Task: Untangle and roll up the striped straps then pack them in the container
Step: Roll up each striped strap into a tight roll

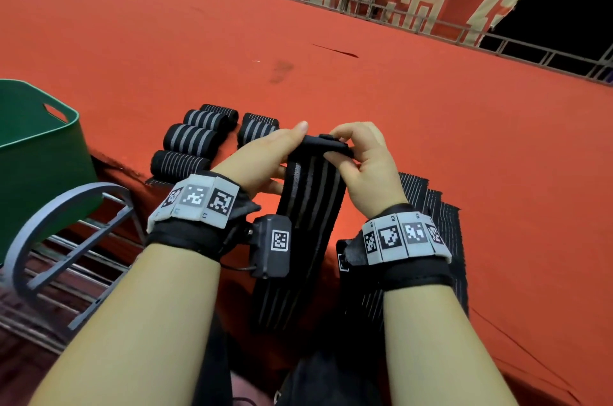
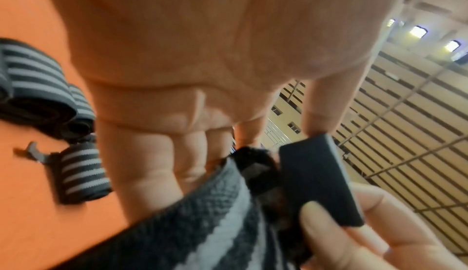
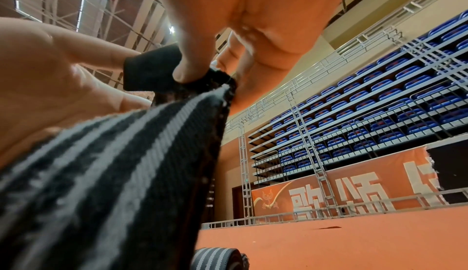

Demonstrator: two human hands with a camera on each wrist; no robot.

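Nearest, the strap [image 1: 308, 203] hangs toward the person, its far end pinched between the left hand [image 1: 265, 157] and right hand [image 1: 361, 167]; rolling looks barely begun. More flat straps [image 1: 431, 206] lie right. Far left, the green container [image 1: 36, 153] awaits. Five rolls [image 1: 190, 137] lie on the red floor, unpacked.
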